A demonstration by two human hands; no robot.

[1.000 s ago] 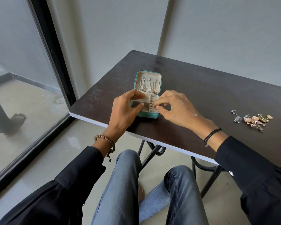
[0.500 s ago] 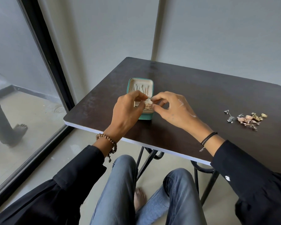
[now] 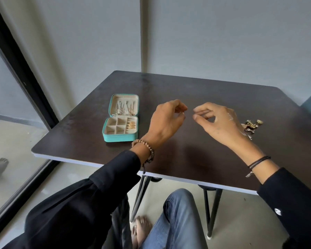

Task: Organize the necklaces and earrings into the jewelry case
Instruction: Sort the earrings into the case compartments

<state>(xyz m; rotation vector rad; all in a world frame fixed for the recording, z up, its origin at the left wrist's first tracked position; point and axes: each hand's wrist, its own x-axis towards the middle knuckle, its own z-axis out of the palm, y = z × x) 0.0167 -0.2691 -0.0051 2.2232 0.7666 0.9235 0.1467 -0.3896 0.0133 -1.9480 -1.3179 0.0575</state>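
Jewelry case [image 3: 120, 138] open, left of centre on worktop [image 3: 187, 87]. Necklaces [image 3: 123, 107] hang in lid, gold earrings [image 3: 130, 125] in right-hand compartment. Loose earring heap [image 3: 252, 124] at right of frame, partly behind right hand [image 3: 221, 123].

Both hands hover mid-frame, apart from case. Left hand [image 3: 166, 121]: fingers curled, thumb near forefinger. Right hand: thumb and forefinger ringed. Grip either side: nothing visible pinched, cannot tell for sure.

Judged step: fetch next earring from heap. Take one piece only, free tangles before lifting, seat it beside gold ones.

Plain room of a home, dark table [image 3: 205, 90], grey walls [image 3: 223, 33], glass door [image 3: 7, 141] to balcony
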